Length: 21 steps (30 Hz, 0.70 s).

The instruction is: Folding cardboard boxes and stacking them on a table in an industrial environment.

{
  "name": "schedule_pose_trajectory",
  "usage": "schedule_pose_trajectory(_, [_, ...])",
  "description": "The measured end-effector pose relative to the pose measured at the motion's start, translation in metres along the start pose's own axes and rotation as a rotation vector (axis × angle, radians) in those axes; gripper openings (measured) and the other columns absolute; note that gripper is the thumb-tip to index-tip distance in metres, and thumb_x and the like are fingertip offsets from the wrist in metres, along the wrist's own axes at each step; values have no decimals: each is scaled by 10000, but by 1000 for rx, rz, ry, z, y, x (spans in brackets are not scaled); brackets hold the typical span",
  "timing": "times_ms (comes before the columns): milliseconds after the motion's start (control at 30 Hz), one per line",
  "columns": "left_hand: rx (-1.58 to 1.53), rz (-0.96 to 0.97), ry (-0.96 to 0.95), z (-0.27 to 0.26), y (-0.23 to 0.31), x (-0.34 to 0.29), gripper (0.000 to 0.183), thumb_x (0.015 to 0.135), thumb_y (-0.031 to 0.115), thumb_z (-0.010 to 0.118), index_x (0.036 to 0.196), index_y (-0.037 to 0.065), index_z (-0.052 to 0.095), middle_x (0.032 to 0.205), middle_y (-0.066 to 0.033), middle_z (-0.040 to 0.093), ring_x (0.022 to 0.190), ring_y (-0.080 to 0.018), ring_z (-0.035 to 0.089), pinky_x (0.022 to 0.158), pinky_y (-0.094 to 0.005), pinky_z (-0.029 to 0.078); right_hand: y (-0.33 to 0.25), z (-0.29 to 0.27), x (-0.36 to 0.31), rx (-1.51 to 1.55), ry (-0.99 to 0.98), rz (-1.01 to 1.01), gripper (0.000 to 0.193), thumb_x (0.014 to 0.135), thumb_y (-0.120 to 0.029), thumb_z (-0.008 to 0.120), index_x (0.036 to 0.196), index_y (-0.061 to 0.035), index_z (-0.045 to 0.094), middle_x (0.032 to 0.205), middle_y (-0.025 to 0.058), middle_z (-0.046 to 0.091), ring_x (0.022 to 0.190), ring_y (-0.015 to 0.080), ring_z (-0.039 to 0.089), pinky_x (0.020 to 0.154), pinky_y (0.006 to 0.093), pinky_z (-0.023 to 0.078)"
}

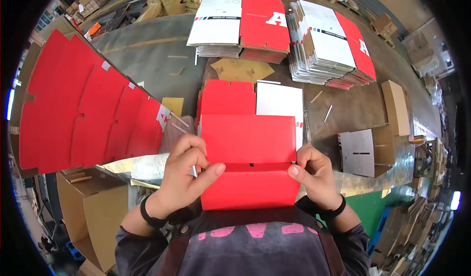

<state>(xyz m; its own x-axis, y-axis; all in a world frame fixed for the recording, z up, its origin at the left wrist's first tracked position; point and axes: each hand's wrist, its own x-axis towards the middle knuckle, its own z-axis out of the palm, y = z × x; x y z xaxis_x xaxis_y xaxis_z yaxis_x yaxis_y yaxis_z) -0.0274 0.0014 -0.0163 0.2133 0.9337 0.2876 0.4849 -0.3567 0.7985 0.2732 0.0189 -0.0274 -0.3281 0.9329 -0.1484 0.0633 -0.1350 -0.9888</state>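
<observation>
Close to my body is a red cardboard box [248,188], partly folded, its wide red flap [248,138] standing up on the far side. My left hand [189,170] grips its left end, thumb on the near panel by the fold and fingers curled behind. At the right end my right hand [316,173] pinches the same fold, thumb on the red face. A small dark slot shows mid-fold. Just beyond lie flat box blanks, a red panel [228,97] and a white panel [279,99]. The box's underside is hidden.
Two stacks of flat red-and-white box blanks [216,21] [326,36] stand at the back. Overlapping red blanks [98,109] fan out on the left, above an open brown carton [100,202]. Another carton [385,151] at right holds a white piece. Cardboard scraps [243,69] lie about.
</observation>
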Motion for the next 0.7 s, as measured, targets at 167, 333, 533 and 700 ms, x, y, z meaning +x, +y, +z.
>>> schedule_pose_trajectory(167, [50,-19,-75,-7,0,5,264,810,180,767,724,74,542,839,-58,561,874,-248,532,803,-373,373,-4,7,4,257,76,106,260,882,-192,749,888,-69,520,915,4,469,812,100,463,736,247,411])
schedule_pose_trajectory(333, [126,116,-91,0,11,-16,238,766,249,812,798,131,608,864,-4,630,949,-245,562,845,-368,332,6,-6,-12,-319,-111,-273,241,886,-212,720,1072,-64,683,930,34,448,875,147,463,744,250,404])
schedule_pose_trajectory(533, [25,-145,116,19,-16,-16,545,849,222,741,1301,54,486,1397,-185,380,1258,-288,420,1074,-411,318,28,7,-4,-38,148,49,574,899,-324,722,1269,10,438,1076,86,538,955,144,558,755,314,474])
schedule_pose_trajectory(700, [-610,-455,-229,13,-30,-7,795,959,296,614,1522,-23,152,1522,-194,243,1449,-286,208,1160,-395,223,22,1,15,-189,-40,66,624,939,-476,613,1206,72,484,1142,171,603,974,203,600,842,352,488])
